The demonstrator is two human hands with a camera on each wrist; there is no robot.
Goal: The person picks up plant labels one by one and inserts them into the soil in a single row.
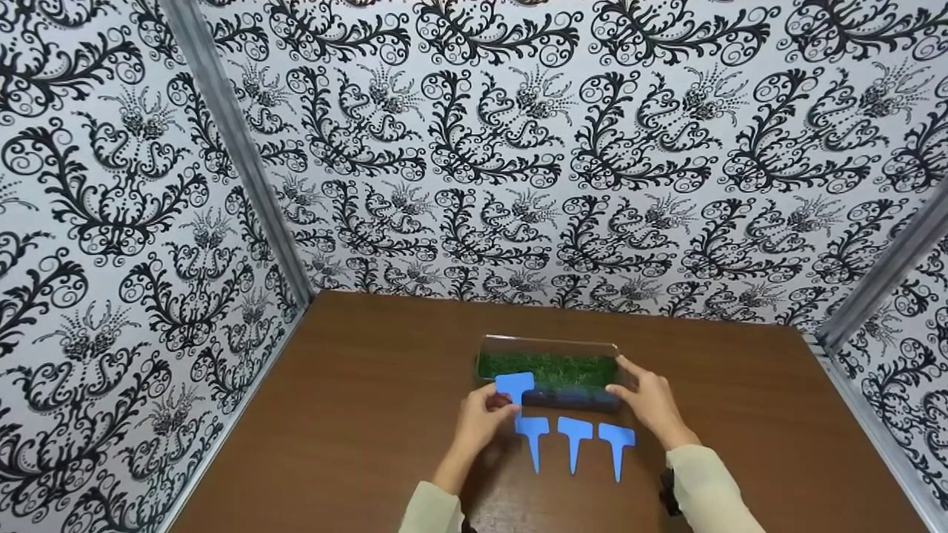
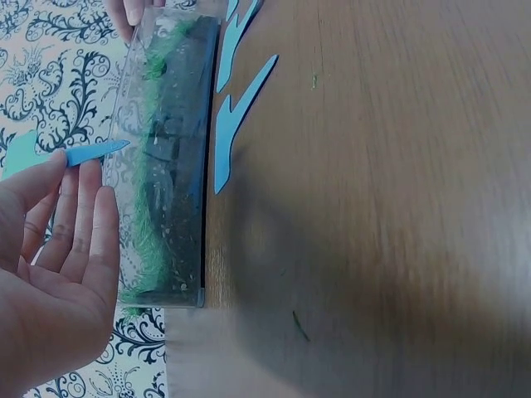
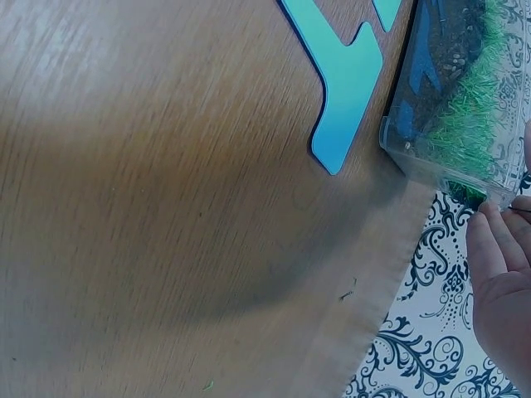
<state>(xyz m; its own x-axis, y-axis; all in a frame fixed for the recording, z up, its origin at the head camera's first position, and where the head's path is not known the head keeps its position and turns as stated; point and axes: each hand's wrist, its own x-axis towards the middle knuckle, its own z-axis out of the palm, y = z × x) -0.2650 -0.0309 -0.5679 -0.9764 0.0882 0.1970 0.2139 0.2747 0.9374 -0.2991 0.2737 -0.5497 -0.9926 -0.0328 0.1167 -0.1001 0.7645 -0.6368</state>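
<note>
My left hand (image 1: 480, 423) pinches a blue T-shaped plant label (image 1: 513, 383) between thumb and fingers. Its wide head is up, and its pointed stem shows in the left wrist view, held above the box. A clear rectangular planter box (image 1: 576, 400) holds green grass (image 1: 552, 368) over dark soil. Around the right end of this box, my right hand (image 1: 652, 400) grips with the thumb at the front and fingers behind. Three more blue plant labels (image 1: 575, 428) lie in a row on the table in front of the box, stems toward me.
The brown wooden table (image 1: 355, 414) runs back to walls covered in black-and-white scroll wallpaper (image 1: 503, 148). Grey metal posts (image 1: 244, 148) stand at the corners. A few small green bits (image 2: 300, 326) lie on the tabletop.
</note>
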